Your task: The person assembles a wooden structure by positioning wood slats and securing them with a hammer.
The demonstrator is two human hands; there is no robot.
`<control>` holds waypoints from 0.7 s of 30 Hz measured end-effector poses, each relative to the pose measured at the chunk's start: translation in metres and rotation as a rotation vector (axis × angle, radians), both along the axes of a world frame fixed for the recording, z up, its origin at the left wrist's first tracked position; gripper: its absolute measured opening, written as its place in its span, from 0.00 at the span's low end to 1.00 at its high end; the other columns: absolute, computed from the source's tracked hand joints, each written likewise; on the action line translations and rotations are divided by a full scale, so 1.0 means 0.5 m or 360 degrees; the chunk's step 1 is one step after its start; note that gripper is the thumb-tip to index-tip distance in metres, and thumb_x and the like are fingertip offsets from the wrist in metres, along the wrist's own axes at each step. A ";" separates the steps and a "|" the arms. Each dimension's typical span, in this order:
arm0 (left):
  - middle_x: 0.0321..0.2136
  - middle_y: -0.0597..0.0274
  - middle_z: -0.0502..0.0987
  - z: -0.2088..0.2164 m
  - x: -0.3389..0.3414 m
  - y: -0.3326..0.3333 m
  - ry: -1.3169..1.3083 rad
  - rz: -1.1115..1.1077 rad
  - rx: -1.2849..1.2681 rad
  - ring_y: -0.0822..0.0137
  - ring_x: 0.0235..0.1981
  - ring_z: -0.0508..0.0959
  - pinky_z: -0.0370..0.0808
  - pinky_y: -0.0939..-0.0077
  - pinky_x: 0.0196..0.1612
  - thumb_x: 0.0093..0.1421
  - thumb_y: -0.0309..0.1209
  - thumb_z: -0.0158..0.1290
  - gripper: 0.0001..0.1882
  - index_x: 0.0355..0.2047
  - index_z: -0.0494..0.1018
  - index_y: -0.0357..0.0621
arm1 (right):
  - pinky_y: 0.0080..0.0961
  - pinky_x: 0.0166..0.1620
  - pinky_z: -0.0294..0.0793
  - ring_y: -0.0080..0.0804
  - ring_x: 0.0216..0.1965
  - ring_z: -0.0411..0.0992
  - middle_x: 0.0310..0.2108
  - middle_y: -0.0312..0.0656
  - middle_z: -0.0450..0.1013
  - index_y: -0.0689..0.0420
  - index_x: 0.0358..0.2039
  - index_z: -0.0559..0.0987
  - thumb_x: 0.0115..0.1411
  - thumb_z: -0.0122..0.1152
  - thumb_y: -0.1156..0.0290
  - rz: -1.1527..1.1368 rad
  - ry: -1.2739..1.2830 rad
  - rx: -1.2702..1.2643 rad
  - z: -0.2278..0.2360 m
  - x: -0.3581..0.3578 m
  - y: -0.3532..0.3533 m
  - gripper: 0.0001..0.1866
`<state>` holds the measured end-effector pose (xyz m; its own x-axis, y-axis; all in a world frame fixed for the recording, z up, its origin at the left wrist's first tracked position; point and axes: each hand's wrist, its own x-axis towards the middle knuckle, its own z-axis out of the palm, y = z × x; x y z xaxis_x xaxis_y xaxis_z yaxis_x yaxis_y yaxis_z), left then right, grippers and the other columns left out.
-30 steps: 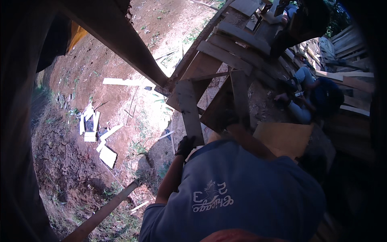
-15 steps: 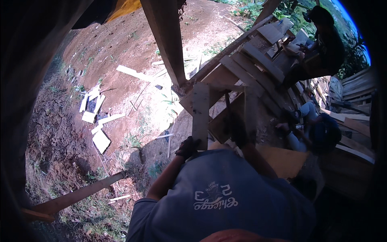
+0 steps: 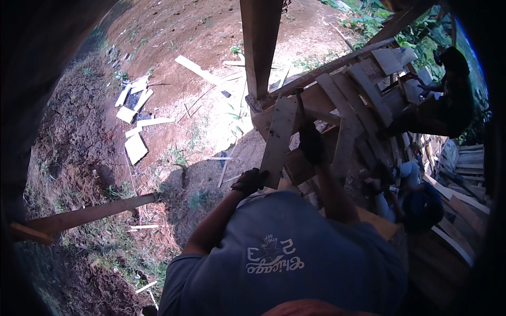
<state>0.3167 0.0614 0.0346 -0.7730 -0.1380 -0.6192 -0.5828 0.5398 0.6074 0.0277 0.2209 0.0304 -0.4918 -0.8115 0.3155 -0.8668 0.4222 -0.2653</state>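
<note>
Here my left fingers [image 3: 260, 177] grip a board [image 3: 281, 138], right fingers [image 3: 312, 143] a hammer-like tool [image 3: 301, 107]; beyond the board, a post [image 3: 259, 52].

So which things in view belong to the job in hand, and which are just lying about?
In use: plank, held by the left hand; hammer-like tool, in the right hand.

Lying about, apparently: white flat pieces on the dirt; pale strip above and right of them.
</note>
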 end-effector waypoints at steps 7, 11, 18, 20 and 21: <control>0.43 0.50 0.79 0.091 -0.028 0.009 -0.0162 0.0078 0.0156 0.49 0.48 0.81 0.76 0.53 0.53 0.68 0.36 0.50 0.22 0.63 0.72 0.53 | 0.38 0.39 0.78 0.39 0.37 0.78 0.38 0.44 0.76 0.57 0.55 0.77 0.67 0.55 0.70 -0.0413 0.1398 0.0445 0.086 0.018 -0.061 0.17; 0.47 0.47 0.77 0.060 -0.019 0.014 0.0124 -0.0334 -0.0302 0.46 0.51 0.80 0.75 0.51 0.55 0.66 0.37 0.53 0.24 0.62 0.72 0.54 | 0.39 0.34 0.76 0.39 0.33 0.77 0.34 0.45 0.76 0.57 0.54 0.78 0.67 0.56 0.71 -0.0285 0.0828 0.0569 -0.014 -0.004 -0.048 0.16; 0.53 0.43 0.75 0.047 -0.017 0.005 0.0010 -0.0329 -0.0231 0.43 0.55 0.78 0.77 0.50 0.55 0.59 0.37 0.61 0.32 0.65 0.70 0.57 | 0.37 0.33 0.77 0.44 0.31 0.77 0.31 0.45 0.75 0.56 0.44 0.77 0.71 0.57 0.65 -0.0199 0.0573 -0.0044 0.056 -0.006 -0.060 0.09; 0.52 0.43 0.75 0.043 -0.020 0.005 0.0014 -0.0340 -0.0244 0.43 0.55 0.78 0.77 0.50 0.55 0.60 0.37 0.60 0.32 0.66 0.70 0.57 | 0.43 0.36 0.78 0.45 0.34 0.79 0.34 0.47 0.77 0.57 0.47 0.78 0.68 0.60 0.62 -0.0426 0.0024 0.0058 0.093 0.011 -0.073 0.13; 0.52 0.43 0.75 0.042 -0.020 0.006 0.0018 -0.0338 -0.0244 0.43 0.54 0.78 0.77 0.51 0.55 0.61 0.37 0.60 0.31 0.66 0.71 0.57 | 0.46 0.38 0.79 0.45 0.35 0.80 0.36 0.47 0.78 0.57 0.49 0.78 0.67 0.61 0.61 -0.0534 -0.0253 0.0111 0.099 0.016 -0.076 0.16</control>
